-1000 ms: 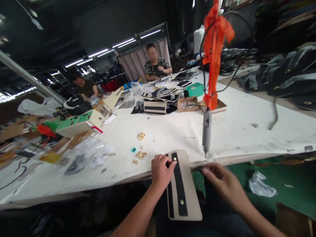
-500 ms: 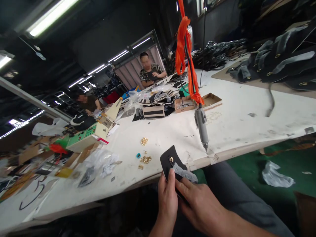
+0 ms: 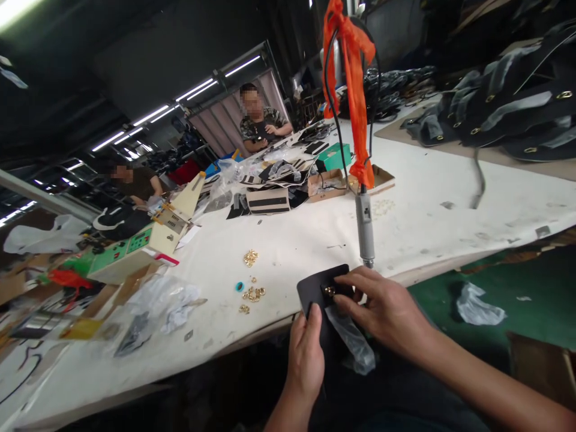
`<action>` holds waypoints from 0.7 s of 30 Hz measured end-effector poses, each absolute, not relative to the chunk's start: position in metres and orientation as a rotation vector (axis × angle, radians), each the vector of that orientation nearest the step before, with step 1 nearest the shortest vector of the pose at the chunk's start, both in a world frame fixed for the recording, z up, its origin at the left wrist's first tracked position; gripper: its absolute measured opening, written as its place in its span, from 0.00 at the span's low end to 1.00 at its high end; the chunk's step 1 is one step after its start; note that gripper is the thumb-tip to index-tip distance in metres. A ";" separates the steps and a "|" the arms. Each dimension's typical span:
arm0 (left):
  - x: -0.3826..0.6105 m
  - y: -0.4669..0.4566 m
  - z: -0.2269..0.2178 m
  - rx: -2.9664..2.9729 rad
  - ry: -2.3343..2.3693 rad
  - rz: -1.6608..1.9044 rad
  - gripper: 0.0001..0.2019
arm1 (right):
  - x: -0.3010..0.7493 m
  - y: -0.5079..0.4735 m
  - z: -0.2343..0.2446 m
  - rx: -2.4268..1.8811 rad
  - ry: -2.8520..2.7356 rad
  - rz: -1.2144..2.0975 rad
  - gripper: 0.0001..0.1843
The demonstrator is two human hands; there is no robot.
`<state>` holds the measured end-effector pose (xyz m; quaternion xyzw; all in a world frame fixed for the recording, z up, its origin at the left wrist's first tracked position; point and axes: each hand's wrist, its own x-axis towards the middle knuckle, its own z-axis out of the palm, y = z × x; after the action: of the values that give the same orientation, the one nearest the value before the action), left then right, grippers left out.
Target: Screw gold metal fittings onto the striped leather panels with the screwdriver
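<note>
My left hand (image 3: 306, 351) grips a flat black leather-like piece (image 3: 315, 287) by its lower left side, thumb on top. A small gold metal fitting (image 3: 330, 291) sits on the piece's face. My right hand (image 3: 391, 309) closes thumb and forefinger around the right side of this fitting; its other fingers are partly hidden. From below the fitting a strip of clear plastic film (image 3: 353, 342) hangs down. Just above my right hand hangs a grey electric screwdriver (image 3: 365, 231), its tip hidden behind the hand and piece.
Small gold parts (image 3: 254, 294) and a blue ring (image 3: 239, 287) lie on the white table (image 3: 297, 240). Cardboard boxes (image 3: 326, 185) stand behind, near stacked black pieces (image 3: 267, 201). A green-panelled machine (image 3: 130, 249) is left. Orange strips (image 3: 360, 108) wrap the screwdriver cord. Two people sit beyond.
My right hand has moved from the piece's lower edge up to the gold fitting. The plastic film now hangs lower. The camera view has shifted slightly right.
</note>
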<state>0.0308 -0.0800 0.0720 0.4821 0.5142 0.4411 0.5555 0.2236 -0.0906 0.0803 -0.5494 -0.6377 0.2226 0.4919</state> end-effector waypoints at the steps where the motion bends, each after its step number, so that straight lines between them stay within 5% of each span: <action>1: 0.030 -0.081 0.074 1.184 1.197 1.015 0.26 | 0.221 -0.087 0.080 -1.346 -1.558 0.572 0.10; 6: 0.028 -0.083 0.078 1.212 1.159 0.985 0.25 | 0.205 -0.078 0.077 -1.311 -1.510 0.653 0.01; 16: 0.022 -0.071 0.083 1.058 1.002 0.905 0.23 | 0.247 -0.052 0.075 -0.877 -2.120 0.454 0.15; 21: 0.019 -0.067 0.086 0.960 0.883 0.857 0.20 | 0.253 -0.043 0.091 -0.798 -2.270 0.186 0.11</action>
<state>0.0192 -0.0667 0.0863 0.4329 0.3982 0.3865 0.7104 0.2533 -0.0434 0.0905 -0.3090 -0.8790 0.0721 0.3560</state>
